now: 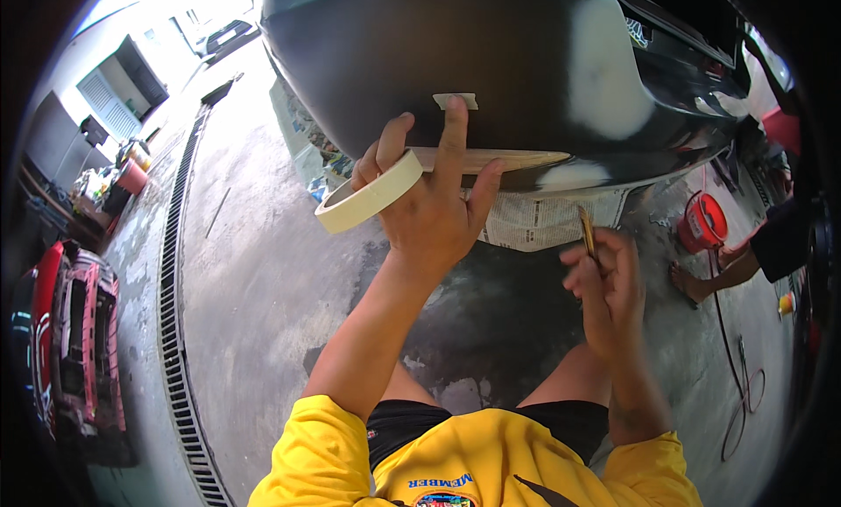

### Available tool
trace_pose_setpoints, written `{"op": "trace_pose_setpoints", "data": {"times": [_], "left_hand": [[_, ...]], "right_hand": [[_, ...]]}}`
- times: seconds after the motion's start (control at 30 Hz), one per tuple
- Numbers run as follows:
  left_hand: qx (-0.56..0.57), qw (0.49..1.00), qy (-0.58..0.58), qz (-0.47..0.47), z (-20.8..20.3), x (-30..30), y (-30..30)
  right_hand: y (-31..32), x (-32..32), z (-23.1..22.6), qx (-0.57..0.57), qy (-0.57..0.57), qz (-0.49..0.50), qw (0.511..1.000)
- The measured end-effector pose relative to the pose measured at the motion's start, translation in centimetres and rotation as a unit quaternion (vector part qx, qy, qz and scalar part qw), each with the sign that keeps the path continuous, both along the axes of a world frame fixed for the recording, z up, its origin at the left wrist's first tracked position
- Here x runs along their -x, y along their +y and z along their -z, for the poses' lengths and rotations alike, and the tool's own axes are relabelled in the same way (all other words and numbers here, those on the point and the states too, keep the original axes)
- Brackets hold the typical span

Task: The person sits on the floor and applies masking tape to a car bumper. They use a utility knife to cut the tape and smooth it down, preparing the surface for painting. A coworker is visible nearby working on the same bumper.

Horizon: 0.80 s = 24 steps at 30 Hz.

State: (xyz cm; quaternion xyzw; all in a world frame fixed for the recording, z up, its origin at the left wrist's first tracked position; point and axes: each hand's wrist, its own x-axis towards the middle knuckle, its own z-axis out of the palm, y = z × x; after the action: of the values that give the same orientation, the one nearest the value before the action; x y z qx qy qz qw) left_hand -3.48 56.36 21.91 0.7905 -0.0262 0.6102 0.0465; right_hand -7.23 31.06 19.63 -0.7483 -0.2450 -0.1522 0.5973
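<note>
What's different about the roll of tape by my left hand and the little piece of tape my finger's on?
The masking tape roll is a round ring, but the tape strip is a short, flat piece. The masking tape roll is also much bigger than the tape strip. The masking tape roll sits at the bent fingers of your left hand, while the tape strip lies against the dark car panel. Both are pale.

The dark car panel [499,43] looks smooth, with dull pale patches [606,73]. The tape roll [359,207] looks papery and matt. The floor [263,279] looks rough.
</note>
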Motion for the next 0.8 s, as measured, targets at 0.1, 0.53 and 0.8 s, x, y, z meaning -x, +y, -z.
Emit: {"op": "trace_pose_setpoints", "data": {"times": [0.1, 0.53, 0.8], "left_hand": [[-0.029, 0.999, 0.02, -0.026, 0.2, 0.5, 0.4], [-0.036, 0.998, 0.056, -0.016, -2.0, 2.4, 1.7], [-0.049, 0.999, 0.005, -0.023, -2.0, 1.6, 2.6]], "right_hand": [[2.4, -1.8, -3.8, 0.045, -0.119, -0.013, 0.992], [6.7, -5.7, -9.4, 0.224, -0.322, 0.066, 0.918], [7.4, -5.5, -9.5, 0.234, -0.313, 0.066, 0.918]]}}
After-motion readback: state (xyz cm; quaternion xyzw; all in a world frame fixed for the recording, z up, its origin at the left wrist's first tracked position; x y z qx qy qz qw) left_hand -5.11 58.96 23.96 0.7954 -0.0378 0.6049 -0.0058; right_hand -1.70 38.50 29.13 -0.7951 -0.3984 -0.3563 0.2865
